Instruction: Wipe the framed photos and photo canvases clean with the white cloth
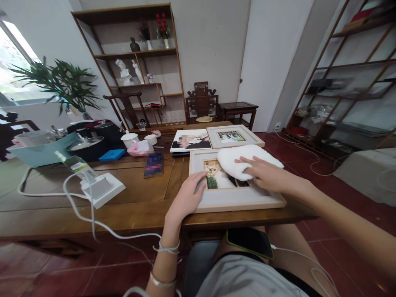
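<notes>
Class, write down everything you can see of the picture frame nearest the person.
The nearest frame is light wood with a wide pale mat around a colour photo. It lies flat at the near edge of the wooden table. The left hand rests flat on its left side; the right hand lies on a white cloth covering its upper right part.

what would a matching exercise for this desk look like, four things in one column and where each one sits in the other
Things:
1. white cloth
2. left hand
3. black phone
4. blue case

Places:
A. on the person's lap, with a cable plugged in
B. under the right hand, on the near frame
C. flat on the near frame's left edge
D. on the table, beside the black pot

Pairs: 1-B, 2-C, 3-A, 4-D
</notes>
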A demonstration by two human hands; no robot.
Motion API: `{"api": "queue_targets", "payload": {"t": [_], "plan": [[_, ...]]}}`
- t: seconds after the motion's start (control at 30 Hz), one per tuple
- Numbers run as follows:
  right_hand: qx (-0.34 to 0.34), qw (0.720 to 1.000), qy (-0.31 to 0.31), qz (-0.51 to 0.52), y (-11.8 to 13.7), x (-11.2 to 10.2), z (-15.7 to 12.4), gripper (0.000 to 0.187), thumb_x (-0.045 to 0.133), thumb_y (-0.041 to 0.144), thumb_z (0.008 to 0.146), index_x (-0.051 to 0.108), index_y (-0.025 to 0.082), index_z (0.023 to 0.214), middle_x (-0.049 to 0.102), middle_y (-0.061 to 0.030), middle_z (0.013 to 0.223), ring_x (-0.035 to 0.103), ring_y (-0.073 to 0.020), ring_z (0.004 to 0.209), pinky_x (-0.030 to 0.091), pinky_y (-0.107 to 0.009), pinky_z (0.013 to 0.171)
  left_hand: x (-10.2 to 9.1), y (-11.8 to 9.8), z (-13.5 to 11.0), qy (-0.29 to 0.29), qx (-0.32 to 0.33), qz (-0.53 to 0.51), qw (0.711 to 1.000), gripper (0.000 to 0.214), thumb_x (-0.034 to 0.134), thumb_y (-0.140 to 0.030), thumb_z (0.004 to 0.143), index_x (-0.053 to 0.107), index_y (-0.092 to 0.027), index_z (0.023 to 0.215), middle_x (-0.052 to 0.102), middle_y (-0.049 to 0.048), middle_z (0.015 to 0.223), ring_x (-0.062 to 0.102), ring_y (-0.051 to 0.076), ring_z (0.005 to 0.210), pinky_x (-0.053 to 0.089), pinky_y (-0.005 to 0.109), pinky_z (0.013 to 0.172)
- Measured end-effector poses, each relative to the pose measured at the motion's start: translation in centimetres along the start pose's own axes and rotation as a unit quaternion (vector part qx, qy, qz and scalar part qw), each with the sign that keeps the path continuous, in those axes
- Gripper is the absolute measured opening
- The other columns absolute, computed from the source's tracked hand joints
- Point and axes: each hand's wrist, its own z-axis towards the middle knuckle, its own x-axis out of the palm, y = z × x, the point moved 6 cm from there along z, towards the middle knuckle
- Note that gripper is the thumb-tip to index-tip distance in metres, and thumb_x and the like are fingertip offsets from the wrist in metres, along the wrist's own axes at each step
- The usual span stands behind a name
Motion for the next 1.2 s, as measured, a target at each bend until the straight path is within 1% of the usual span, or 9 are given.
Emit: {"api": "queue_targets", "payload": {"t": [0.2,0.37,0.53,0.7,0.8,0.9,1.0,1.1,1.2], "plan": [[0.035,0.996,-0.066,-0.046,-3.5,0.1,4.8,0.052,0.038,0.0,0.068,0.063,0.014,0.111,0.035,-0.0095,0.148,0.02,-0.0282,0.139,0.021,-0.052,0.11,0.0,0.0,0.0,0.002,-0.007,-0.003,1.0,0.036,0.044,-0.019,0.089,0.055,-0.018,0.123,0.057,0.0084,0.131,0.051,0.02,0.122,0.036,0.039,0.108],[0.051,0.993,-0.082,-0.06,-3.5,0.1,6.9,0.048,0.038,0.0,0.072,0.06,0.009,0.114,0.038,-0.0151,0.145,0.024,-0.0306,0.138,0.021,-0.052,0.109,-0.1,0.0,0.0,0.005,-0.013,-0.001,1.0,0.036,0.044,-0.019,0.089,0.055,-0.019,0.123,0.057,0.0081,0.131,0.05,0.02,0.123,0.036,0.04,0.108],[0.025,0.996,-0.056,-0.057,-1.6,0.1,5.8,0.041,0.041,0.003,0.072,0.065,0.013,0.104,0.055,-0.0159,0.13,0.037,-0.0306,0.131,0.029,-0.05,0.104,-0.1,-0.1,0.0,0.009,-0.017,-0.001,1.0,0.036,0.044,-0.019,0.089,0.055,-0.017,0.123,0.056,0.0091,0.132,0.05,0.02,0.123,0.036,0.04,0.108],[-0.011,1.0,0.009,0.011,0.9,-0.7,2.1,0.043,0.042,0.003,0.069,0.067,0.021,0.099,0.065,-0.0087,0.114,0.05,-0.0285,0.119,0.034,-0.045,0.101,-0.1,-0.1,0.1,0.003,-0.014,-0.003,1.0,0.035,0.044,-0.019,0.089,0.056,-0.017,0.122,0.057,0.0091,0.131,0.051,0.02,0.122,0.036,0.04,0.108],[-0.022,0.997,0.037,0.063,2.9,-1.4,-0.5,0.043,0.043,0.003,0.068,0.068,0.022,0.096,0.067,-0.0064,0.113,0.053,-0.0284,0.117,0.036,-0.044,0.1,-0.1,-0.1,0.1,0.002,-0.008,-0.003,1.0,0.035,0.044,-0.019,0.089,0.056,-0.018,0.122,0.058,0.009,0.13,0.052,0.021,0.122,0.037,0.04,0.107],[-0.028,0.994,0.053,0.089,5.0,-1.7,-2.1,0.042,0.042,0.003,0.07,0.067,0.022,0.098,0.061,-0.0072,0.125,0.046,-0.0275,0.125,0.037,-0.044,0.101,-0.1,-0.1,0.2,0.0,0.001,-0.004,1.0,0.035,0.044,-0.018,0.088,0.057,-0.019,0.121,0.058,0.0087,0.129,0.052,0.021,0.121,0.037,0.041,0.106],[-0.033,0.995,0.048,0.082,6.1,-1.4,-2.0,0.045,0.04,0.002,0.071,0.064,0.02,0.104,0.054,-0.0101,0.134,0.033,-0.0247,0.134,0.031,-0.045,0.106,0.0,-0.1,0.2,0.002,0.003,-0.003,1.0,0.035,0.043,-0.018,0.089,0.056,-0.018,0.121,0.058,0.0087,0.129,0.052,0.021,0.121,0.037,0.04,0.106],[-0.024,0.998,0.014,0.049,5.7,-0.8,-0.7,0.048,0.04,0.001,0.07,0.063,0.017,0.109,0.049,-0.0135,0.138,0.027,-0.0245,0.137,0.024,-0.048,0.11,0.0,0.0,0.2,0.005,-0.002,-0.003,1.0,0.036,0.044,-0.019,0.089,0.056,-0.016,0.122,0.058,0.0097,0.13,0.051,0.02,0.121,0.037,0.039,0.107],[-0.011,0.999,-0.027,0.017,3.9,-0.1,1.3,0.048,0.042,0.002,0.071,0.061,0.015,0.113,0.044,-0.0155,0.141,0.025,-0.0259,0.138,0.023,-0.05,0.111,-0.1,0.0,0.1,0.004,-0.007,-0.005,1.0,0.036,0.044,-0.019,0.089,0.055,-0.017,0.123,0.057,0.0095,0.131,0.051,0.021,0.122,0.036,0.04,0.107]]}}
